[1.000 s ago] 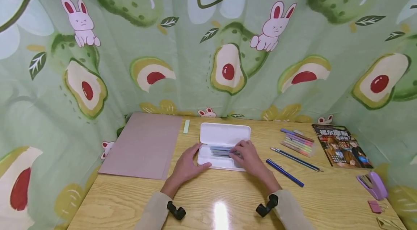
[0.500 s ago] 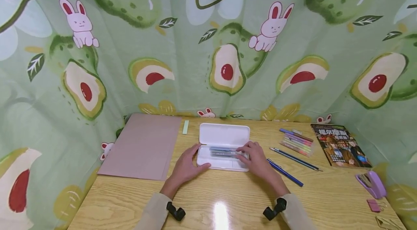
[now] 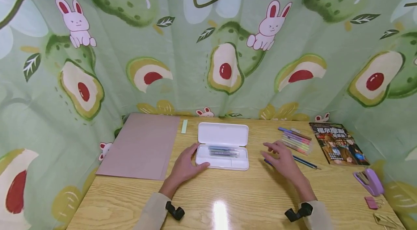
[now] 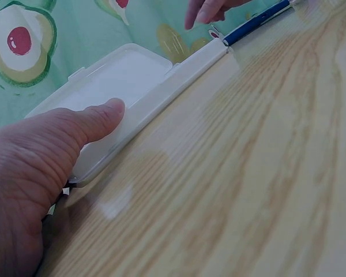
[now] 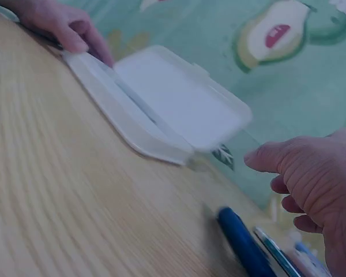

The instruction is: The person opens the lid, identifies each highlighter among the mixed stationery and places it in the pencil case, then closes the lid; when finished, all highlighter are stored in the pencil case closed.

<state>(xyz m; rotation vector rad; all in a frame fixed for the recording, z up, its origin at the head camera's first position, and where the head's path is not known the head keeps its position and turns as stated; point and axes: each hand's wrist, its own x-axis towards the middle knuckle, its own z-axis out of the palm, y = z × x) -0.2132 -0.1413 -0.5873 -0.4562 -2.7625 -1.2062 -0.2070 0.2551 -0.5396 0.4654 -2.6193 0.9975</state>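
A white pencil case lies with its lid raised in the middle of the table. Several slim pens or refills are in its tray. My left hand grips the case's left end, its thumb over the front rim and its other fingers round the back corner. To the right of the case, my right hand is raised over the table with nothing in it, fingers loosely bent. Below it lies a blue pen, mostly covered by this hand in the head view. Dark blue pencils lie just beyond.
Several pastel highlighters lie at the back right, beside a comic-style book. A purple stapler and a pink clip are near the right edge. At left are a large mauve sheet and a pale green strip.
The right hand has left the pens inside the case and moved right, over the blue pen. The left hand stays on the case's left end.
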